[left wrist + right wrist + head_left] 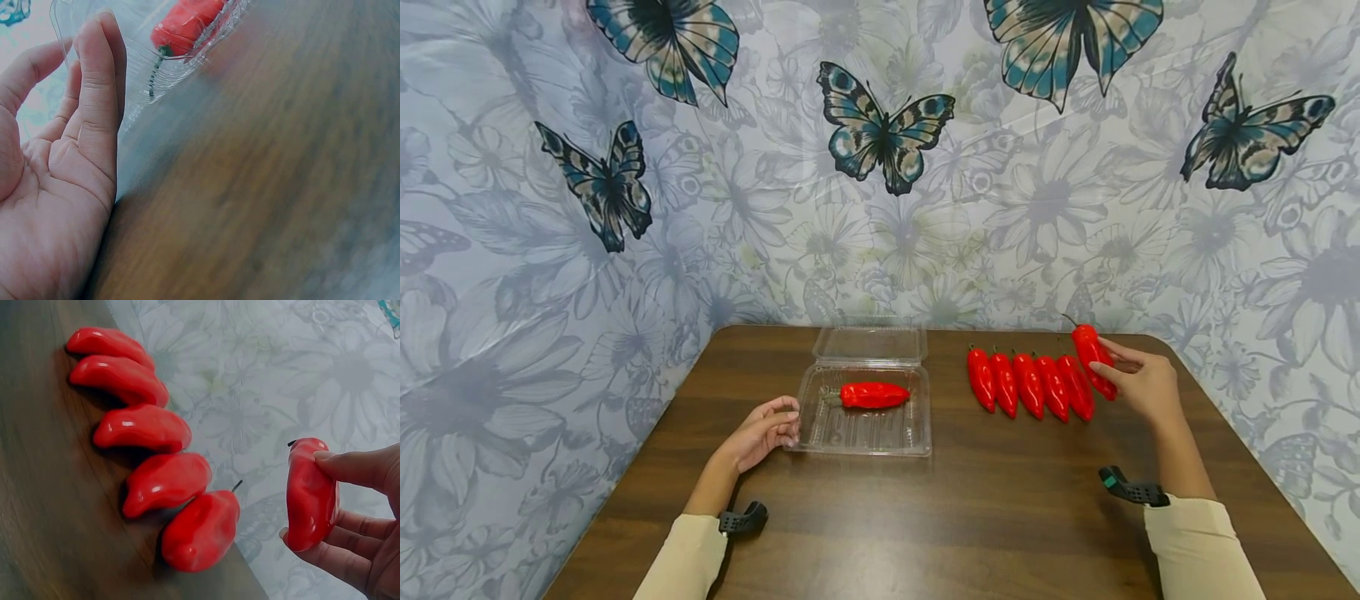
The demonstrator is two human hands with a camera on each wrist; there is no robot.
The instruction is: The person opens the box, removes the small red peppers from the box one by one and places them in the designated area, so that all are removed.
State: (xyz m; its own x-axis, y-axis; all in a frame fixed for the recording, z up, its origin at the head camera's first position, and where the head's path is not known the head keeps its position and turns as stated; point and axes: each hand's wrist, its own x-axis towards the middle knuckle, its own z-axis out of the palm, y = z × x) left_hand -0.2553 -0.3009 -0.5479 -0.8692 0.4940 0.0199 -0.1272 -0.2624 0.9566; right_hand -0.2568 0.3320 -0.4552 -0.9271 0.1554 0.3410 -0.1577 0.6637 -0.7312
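A red chili pepper (pixel 1093 358) is pinched between the thumb and fingers of my right hand (pixel 1142 385), raised above the table at the right end of a row. That row holds several similar red peppers (pixel 1028 385), lying side by side; the right wrist view shows the held pepper (pixel 309 497) apart from them. My left hand (pixel 767 433) grips the left edge of a clear plastic container (pixel 865 440), thumb and fingers at its rim. Inside the container, one red pepper (pixel 875 395) lies sideways, its green stem pointing left.
The container's clear lid (pixel 871 343) stands open toward the back edge of the brown wooden table (pixel 880 525). Behind the table hangs a wall covering (pixel 880 250) with flowers and butterflies. Bare tabletop lies between the container and the pepper row.
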